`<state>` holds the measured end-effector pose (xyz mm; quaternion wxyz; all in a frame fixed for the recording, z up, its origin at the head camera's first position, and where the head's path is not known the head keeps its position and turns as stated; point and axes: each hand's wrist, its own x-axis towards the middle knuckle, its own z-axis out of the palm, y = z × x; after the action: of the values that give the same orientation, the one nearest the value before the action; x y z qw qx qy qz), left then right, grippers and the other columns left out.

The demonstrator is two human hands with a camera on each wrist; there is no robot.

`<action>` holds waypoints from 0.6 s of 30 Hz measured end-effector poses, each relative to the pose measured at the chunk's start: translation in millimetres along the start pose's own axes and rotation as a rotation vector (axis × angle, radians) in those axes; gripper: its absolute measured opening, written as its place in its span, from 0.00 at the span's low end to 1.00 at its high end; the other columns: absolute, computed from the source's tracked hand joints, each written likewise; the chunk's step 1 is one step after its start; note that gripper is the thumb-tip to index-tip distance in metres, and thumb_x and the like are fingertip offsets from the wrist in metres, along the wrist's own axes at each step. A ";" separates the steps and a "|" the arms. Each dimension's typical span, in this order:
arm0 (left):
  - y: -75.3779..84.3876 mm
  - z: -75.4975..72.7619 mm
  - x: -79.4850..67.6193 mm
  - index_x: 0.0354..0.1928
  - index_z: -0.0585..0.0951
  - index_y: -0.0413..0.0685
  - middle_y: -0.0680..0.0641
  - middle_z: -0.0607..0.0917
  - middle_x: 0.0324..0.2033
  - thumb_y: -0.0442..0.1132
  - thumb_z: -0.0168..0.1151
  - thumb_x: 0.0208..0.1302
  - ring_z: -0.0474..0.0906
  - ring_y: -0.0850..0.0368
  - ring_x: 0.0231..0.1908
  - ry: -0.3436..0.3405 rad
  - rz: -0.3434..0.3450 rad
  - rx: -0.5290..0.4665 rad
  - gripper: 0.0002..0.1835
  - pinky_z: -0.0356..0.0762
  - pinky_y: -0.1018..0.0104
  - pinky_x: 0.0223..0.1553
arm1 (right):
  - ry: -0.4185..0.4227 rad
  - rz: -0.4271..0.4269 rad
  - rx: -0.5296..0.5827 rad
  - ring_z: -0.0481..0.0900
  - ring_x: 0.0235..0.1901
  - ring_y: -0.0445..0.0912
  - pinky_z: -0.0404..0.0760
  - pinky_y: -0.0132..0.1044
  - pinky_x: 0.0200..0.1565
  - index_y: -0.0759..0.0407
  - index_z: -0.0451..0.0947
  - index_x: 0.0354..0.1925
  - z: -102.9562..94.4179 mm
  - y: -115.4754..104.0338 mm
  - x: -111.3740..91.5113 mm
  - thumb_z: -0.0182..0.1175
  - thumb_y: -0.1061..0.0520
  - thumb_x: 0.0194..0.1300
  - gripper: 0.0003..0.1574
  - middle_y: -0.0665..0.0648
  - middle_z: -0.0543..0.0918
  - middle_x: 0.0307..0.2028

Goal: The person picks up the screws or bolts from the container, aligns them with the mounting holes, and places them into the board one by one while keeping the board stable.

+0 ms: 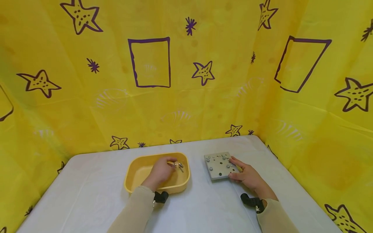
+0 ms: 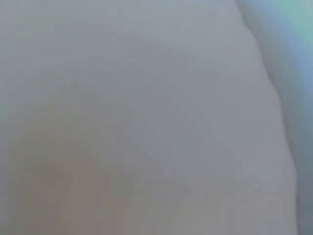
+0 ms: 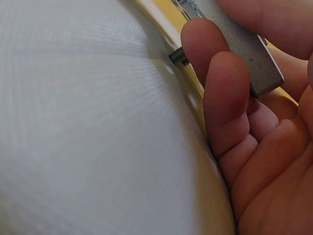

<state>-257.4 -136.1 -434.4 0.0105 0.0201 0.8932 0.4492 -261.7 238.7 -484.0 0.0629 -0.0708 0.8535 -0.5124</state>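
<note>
In the head view my left hand (image 1: 161, 171) reaches into a yellow tray (image 1: 130, 178), its fingertips beside a few small metal bolts (image 1: 181, 167) at the tray's right end. Whether the fingers pinch one of them is not clear. My right hand (image 1: 247, 176) grips a grey metal plate (image 1: 216, 173) by its right edge, thumb on the near side. Several bolt heads and dark holes show on the plate's upper face. In the right wrist view, fingers (image 3: 227, 88) curl under the plate (image 3: 261, 73), and a threaded bolt end (image 3: 179, 57) sticks out below it.
A white-covered table (image 1: 96, 181) carries the tray and plate. Yellow patterned cloth (image 1: 180, 106) stands behind the table and along both sides. Dark wrist mounts (image 1: 161, 196) sit at both sleeves. The left wrist view is blurred, mostly a pale surface.
</note>
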 end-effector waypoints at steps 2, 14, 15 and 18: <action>3.3 -2.9 -1.9 0.55 0.84 0.44 0.46 0.84 0.45 0.27 0.63 0.63 0.76 0.50 0.43 -0.010 -0.042 -0.094 0.19 0.73 0.54 0.51 | -0.003 0.002 0.000 0.44 0.75 0.58 0.42 0.64 0.68 0.49 0.64 0.74 -0.3 0.4 0.0 0.74 0.42 0.54 0.54 0.48 0.54 0.76; 13.8 -4.3 1.4 0.57 0.82 0.41 0.37 0.81 0.50 0.24 0.64 0.62 0.80 0.47 0.45 -0.045 -0.128 -0.547 0.20 0.79 0.59 0.49 | 0.001 -0.003 -0.022 0.43 0.75 0.59 0.42 0.65 0.68 0.49 0.64 0.74 -1.6 0.8 -0.1 0.74 0.40 0.54 0.54 0.48 0.54 0.76; 16.0 -4.6 1.7 0.57 0.82 0.42 0.37 0.81 0.50 0.24 0.64 0.63 0.80 0.45 0.46 -0.051 -0.138 -0.568 0.20 0.80 0.60 0.48 | 0.000 -0.005 -0.020 0.43 0.75 0.59 0.42 0.64 0.68 0.49 0.64 0.74 -1.3 0.6 -0.1 0.74 0.41 0.54 0.54 0.48 0.54 0.76; 22.8 -5.1 2.8 0.57 0.82 0.42 0.36 0.81 0.50 0.25 0.63 0.64 0.81 0.40 0.47 -0.062 -0.140 -0.614 0.19 0.81 0.59 0.47 | 0.001 -0.009 -0.027 0.43 0.75 0.59 0.42 0.64 0.68 0.49 0.64 0.74 -1.0 0.2 0.2 0.74 0.41 0.55 0.53 0.48 0.54 0.76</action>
<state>-259.8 -126.5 -413.1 0.0743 -0.0317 0.7144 0.6951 -262.1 239.6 -483.7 0.0594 -0.0752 0.8600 -0.5013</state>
